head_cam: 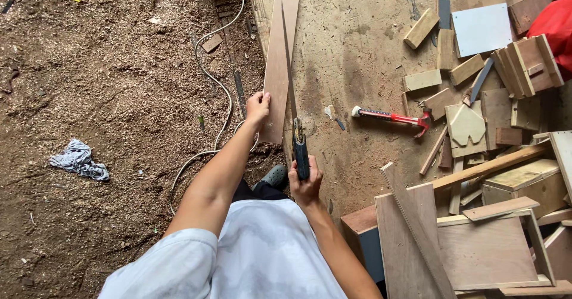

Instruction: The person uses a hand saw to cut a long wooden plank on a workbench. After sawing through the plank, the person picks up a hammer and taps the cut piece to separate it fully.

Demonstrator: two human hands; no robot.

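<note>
My left hand (258, 107) grips the near left edge of a long narrow wooden board (280, 55) that lies on a wide plywood work surface (357, 49) and runs away from me. My right hand (305, 183) is closed around the dark handle of a hand saw (290, 78), whose thin blade lies along the board lengthwise, pointing away. My foot in a grey shoe (275, 176) shows below the board's near end.
A red-handled hammer (393, 118) lies on the plywood to the right. Several wood offcuts and blocks (494, 96) pile at the right, with larger panels (453, 245) near me. Left is sawdust-covered ground with a white cable (214, 78) and a crumpled rag (78, 159).
</note>
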